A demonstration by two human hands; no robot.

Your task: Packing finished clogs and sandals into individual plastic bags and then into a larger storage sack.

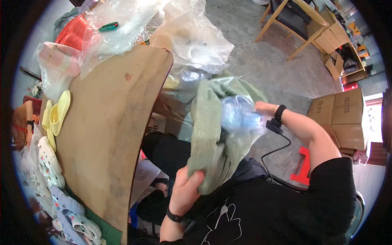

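A pale green woven sack [208,143] hangs open in front of my body, right of the table. My left hand [185,188] is closed on the sack's near edge, thumb on the outside. My right hand [265,108] is closed at the sack's far right rim; its fingertips are partly hidden. In the sack's mouth, between my hands, lies a bluish bundle in clear plastic [241,114]. It is smeared by motion, and its contents cannot be made out.
The brown table [110,118] carries yellow slippers [60,112], white clogs [51,161] and grey-blue clogs [67,204] along its left edge. Clear plastic bags [192,32] and a green cutter [108,26] lie beyond. Cardboard boxes [341,116], a chair [294,20] and a red stool [302,166] stand right.
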